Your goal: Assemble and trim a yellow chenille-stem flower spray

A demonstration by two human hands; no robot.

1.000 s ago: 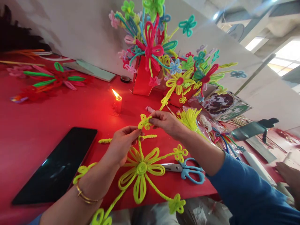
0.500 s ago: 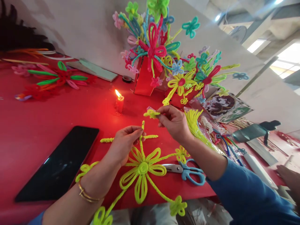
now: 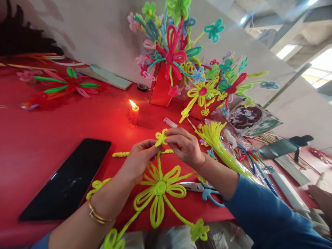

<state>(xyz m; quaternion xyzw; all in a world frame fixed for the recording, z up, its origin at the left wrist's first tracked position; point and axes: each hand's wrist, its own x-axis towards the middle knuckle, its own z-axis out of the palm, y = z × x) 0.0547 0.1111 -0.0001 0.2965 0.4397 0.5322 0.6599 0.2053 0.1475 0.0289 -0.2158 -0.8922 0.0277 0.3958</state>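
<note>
The left hand (image 3: 140,158) pinches the stem (image 3: 159,164), the right hand (image 3: 185,146) a yellow pipe-cleaner flower (image 3: 161,137): probably light, bendy, best held near its middle.

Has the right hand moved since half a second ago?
Yes. Judged against the candle, the right hand has moved left and down in the view, bringing the small yellow flower to the left hand.

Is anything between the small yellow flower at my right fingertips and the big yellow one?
Yes: the left hand pinches the yellow stem leading to the big yellow flower. The right hand holds the small yellow flower.
</note>
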